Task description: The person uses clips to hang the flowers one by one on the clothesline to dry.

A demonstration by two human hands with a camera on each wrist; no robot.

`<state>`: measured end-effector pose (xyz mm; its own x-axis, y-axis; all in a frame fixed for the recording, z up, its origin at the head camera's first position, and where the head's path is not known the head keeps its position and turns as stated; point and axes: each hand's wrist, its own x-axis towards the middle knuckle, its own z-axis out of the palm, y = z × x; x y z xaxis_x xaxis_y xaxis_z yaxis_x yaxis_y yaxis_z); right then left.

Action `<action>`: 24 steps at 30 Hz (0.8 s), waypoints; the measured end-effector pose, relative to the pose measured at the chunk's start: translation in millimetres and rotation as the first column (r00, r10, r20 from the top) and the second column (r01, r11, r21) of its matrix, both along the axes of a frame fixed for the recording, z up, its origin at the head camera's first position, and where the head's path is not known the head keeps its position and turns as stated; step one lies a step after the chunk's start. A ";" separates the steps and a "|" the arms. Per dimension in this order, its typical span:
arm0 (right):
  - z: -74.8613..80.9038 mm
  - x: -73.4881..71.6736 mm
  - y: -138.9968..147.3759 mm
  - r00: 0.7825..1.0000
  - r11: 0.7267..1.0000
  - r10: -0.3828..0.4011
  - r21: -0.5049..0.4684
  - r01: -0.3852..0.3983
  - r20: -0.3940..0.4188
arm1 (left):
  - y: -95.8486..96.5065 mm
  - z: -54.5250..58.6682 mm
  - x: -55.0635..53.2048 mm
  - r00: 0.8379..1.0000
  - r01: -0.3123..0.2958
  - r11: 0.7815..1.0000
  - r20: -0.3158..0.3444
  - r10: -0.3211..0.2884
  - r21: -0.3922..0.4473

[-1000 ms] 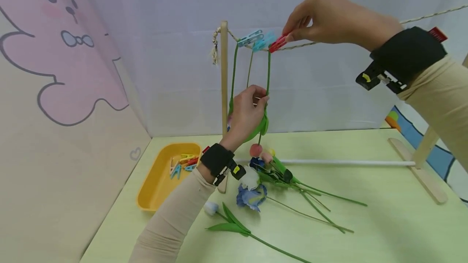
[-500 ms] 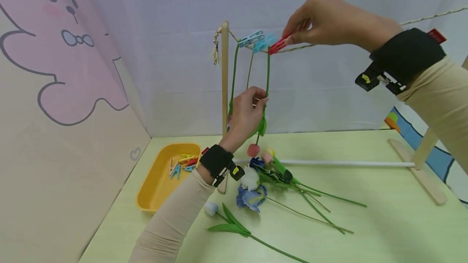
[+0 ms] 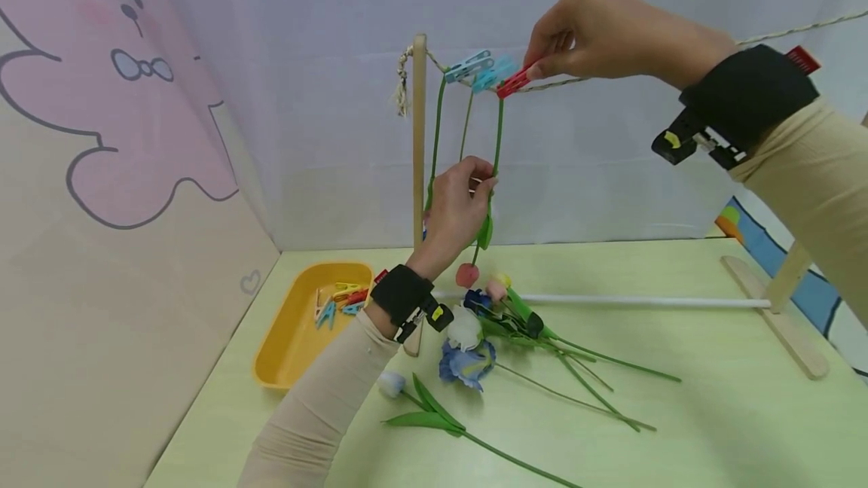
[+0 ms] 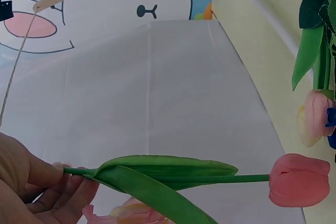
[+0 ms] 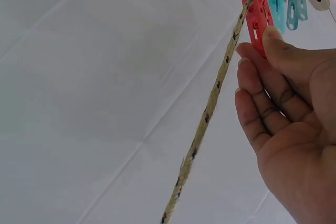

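My right hand [image 3: 603, 36] pinches a red clothespin [image 5: 258, 19] at the rope [image 5: 207, 114]. The green stem end of a pink tulip [image 4: 299, 181] meets the rope at that clothespin, and the flower hangs head down. Lower on the same stem, my left hand [image 3: 463, 198] pinches it between thumb and fingers, just above the leaves [image 4: 163, 174]. Two blue clothespins [image 3: 469, 66] sit on the rope to the left of the red one, with other stems hanging from them. Blooms of those flowers are largely hidden behind my left hand in the head view.
A yellow tray [image 3: 274, 345] with several clothespins [image 3: 328, 312] stands at the left. Loose artificial flowers [image 3: 468, 360] lie mid-table, and a white tulip [image 3: 392, 384] lies nearer. A wooden post [image 3: 419, 141] carries the rope; a white rod [image 3: 644, 301] runs low across to the right foot [image 3: 780, 322].
The pink tulip's head has swung slightly left and its leaves have turned. Both hands keep their holds on the stem and the red clothespin.
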<state>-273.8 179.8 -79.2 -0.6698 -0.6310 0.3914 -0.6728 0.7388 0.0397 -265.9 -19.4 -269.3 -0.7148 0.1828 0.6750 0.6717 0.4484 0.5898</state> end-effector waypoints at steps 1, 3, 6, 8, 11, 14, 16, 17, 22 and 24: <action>0.2 0.2 -0.3 1.000 1.000 -0.007 0.006 0.007 0.002 | 0.2 0.0 0.2 1.000 0.001 1.000 0.002 -0.001 0.000; 0.7 0.8 -1.1 1.000 1.000 -0.021 0.011 0.020 0.014 | 0.5 0.0 0.4 1.000 0.000 1.000 0.003 0.000 0.002; 0.8 1.3 -0.9 0.999 0.999 -0.041 0.014 0.041 0.026 | 0.6 -0.3 0.3 1.000 0.002 1.000 0.007 -0.002 0.008; 0.4 1.5 -1.0 0.998 0.999 -0.049 0.007 0.049 0.038 | -0.4 -0.9 0.4 1.000 0.000 1.000 0.013 0.000 0.013; -2.0 1.7 -1.5 0.997 0.998 -0.058 -0.017 0.059 0.051 | -2.8 -2.8 0.5 0.999 -0.015 1.000 0.030 0.014 0.016; -5.9 2.0 -2.4 0.997 0.997 -0.056 -0.053 0.059 0.060 | -6.3 -6.2 1.4 0.999 -0.025 1.000 0.040 0.025 0.013; -8.2 2.2 -2.5 0.998 0.996 -0.045 -0.068 0.049 0.052 | -9.6 -8.2 2.9 0.999 -0.021 1.000 0.025 0.021 0.011; -9.4 2.2 -2.7 0.998 0.996 -0.044 -0.072 0.047 0.047 | -11.7 -9.0 4.5 1.000 -0.021 1.000 0.010 0.021 0.007; -14.2 3.2 -2.4 0.999 0.996 -0.016 -0.090 0.019 0.034 | -23.5 -15.6 15.0 0.998 0.022 1.000 -0.056 -0.021 0.008; -15.9 4.4 -2.2 1.000 0.995 -0.008 -0.098 0.010 0.022 | -29.5 -19.3 20.7 0.995 0.038 0.999 -0.093 -0.037 0.007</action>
<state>-269.4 177.6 -95.1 -0.6845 -0.5840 0.4364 -0.6658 0.7446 -0.0479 -245.2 -48.9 -288.6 -0.6417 0.2024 0.7398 0.7400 0.4167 0.5279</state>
